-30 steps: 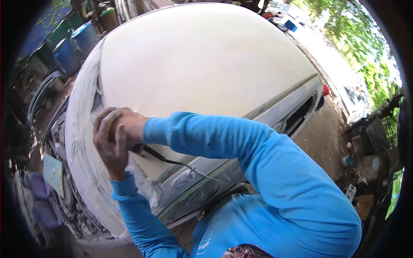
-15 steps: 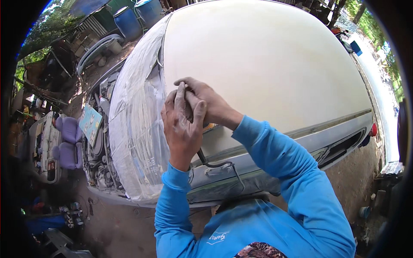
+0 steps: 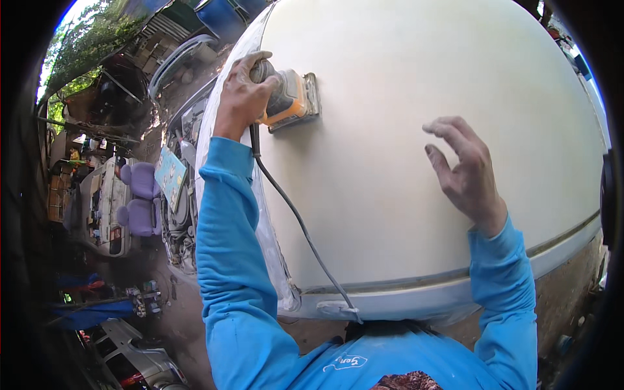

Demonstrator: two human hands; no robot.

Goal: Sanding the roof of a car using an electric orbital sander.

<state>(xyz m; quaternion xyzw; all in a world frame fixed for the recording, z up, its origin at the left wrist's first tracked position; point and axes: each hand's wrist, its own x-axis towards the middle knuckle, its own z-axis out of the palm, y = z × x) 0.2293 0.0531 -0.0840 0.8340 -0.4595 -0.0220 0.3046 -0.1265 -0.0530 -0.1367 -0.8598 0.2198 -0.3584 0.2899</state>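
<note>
An orange and dark grey electric sander (image 3: 286, 107) is tipped over at the far left of a pale car roof (image 3: 383, 208), its flat pad turned to the right. My left hand (image 3: 242, 97), dusty and curled over its top end, grips it. I cannot tell whether the sander touches the roof. From it a dark cord (image 3: 296, 214) runs back across the roof toward my body. Over the roof's right part my right hand (image 3: 469, 172) is open, fingers apart and holding nothing.
White masking sheet (image 3: 263, 227) lines the roof's left edge. Beyond it lies an exposed engine bay (image 3: 179, 218) with a picture-covered board (image 3: 170, 177). Purple seats (image 3: 141, 198) stand farther left, and a blue drum (image 3: 221, 19) at the back.
My hands, together over the roof's front corner before, are now apart. The left has carried the sander farther away; the right has moved right and opened. The view has shifted over the roof.
</note>
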